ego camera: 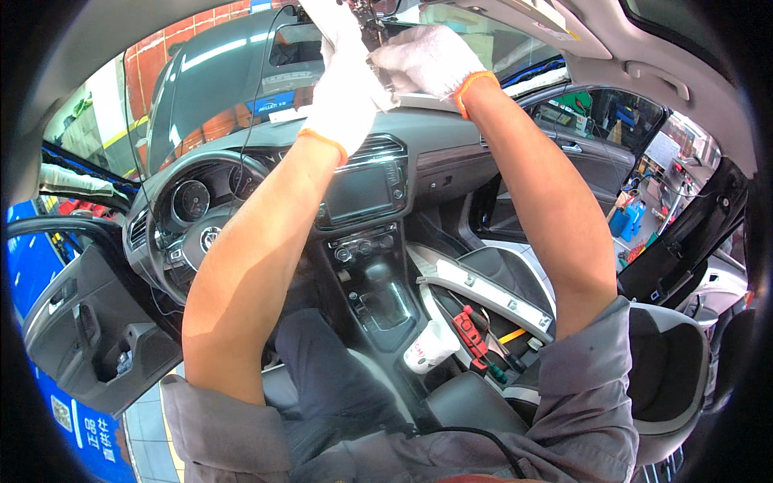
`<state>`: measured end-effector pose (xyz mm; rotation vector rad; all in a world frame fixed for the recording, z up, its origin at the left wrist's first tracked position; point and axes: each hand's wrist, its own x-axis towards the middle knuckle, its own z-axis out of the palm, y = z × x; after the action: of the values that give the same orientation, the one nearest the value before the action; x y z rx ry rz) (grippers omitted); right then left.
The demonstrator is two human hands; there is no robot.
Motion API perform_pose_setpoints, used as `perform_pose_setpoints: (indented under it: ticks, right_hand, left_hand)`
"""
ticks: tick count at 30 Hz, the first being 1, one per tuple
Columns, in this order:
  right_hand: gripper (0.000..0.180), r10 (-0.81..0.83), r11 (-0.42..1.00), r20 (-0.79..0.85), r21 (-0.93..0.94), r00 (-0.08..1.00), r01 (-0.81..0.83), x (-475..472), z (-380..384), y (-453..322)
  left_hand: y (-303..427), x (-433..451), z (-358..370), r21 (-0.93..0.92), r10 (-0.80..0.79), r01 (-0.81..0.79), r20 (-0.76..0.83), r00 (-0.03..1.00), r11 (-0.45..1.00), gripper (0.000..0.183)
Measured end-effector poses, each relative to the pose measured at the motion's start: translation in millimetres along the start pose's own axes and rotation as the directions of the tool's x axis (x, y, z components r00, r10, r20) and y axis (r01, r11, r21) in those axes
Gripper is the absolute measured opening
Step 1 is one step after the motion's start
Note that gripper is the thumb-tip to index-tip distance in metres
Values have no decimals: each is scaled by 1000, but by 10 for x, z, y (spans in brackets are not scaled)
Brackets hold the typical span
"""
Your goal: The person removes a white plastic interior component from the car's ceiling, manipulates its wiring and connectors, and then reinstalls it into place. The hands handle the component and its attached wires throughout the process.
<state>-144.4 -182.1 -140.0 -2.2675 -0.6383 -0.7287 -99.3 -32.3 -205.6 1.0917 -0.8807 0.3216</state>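
Note:
Both hands wear white knit gloves with orange cuffs and are raised to the top of the windshield, near the mirror area. My left hand is at a pale trim piece and looks closed around something, but glare hides its fingers. Beside it, my right hand has bent fingers at a dark assembly with wires; what its fingertips pinch is hidden. A thin black cable hangs down in front of the windshield and the steering wheel.
On the passenger seat lie pale pillar trim pieces, a red-and-black tool and screwdrivers. A white paper cup stands beside the center console. Both front doors stand open. A sun visor is at the upper right.

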Motion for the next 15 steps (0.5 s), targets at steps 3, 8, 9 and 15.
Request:
perform_pose_setpoints:
  ticks: [3,8,9,15]
  right_hand:
    - [46,-65,998,23,2,998,65,44,-46,9]
    - [44,-44,998,76,-32,996,46,120,-123,22]
    - [44,-40,997,73,-58,997,45,121,-133,31]
    - [36,14,987,73,158,997,-26,132,-69,129]
  left_hand:
    - [-37,61,-48,260,82,-90,43,996,961,36]
    - [-135,91,-19,354,263,-254,24,965,900,35]
    - [-148,93,-26,472,309,-294,49,950,831,36]
    - [-214,169,-189,692,224,-221,88,971,687,37]
